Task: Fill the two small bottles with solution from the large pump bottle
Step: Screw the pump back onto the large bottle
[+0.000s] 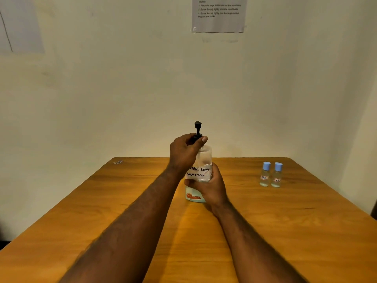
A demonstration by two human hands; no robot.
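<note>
The large pump bottle [199, 172] stands upright in the middle of the wooden table [265, 231], with a white handwritten label reading "lens solution". My right hand [212, 185] grips its body around the label. My left hand [184, 152] grips the black collar of the pump [197, 128] at the bottle's neck; the pump head sticks up above my fingers. Two small clear bottles with blue caps, one on the left [265, 174] and one on the right [276, 175], stand side by side at the table's far right, both capped and holding clear liquid.
The table sits in a corner against cream walls. A printed instruction sheet [218, 14] is taped to the back wall above. A small scrap [118, 162] lies near the table's far left corner.
</note>
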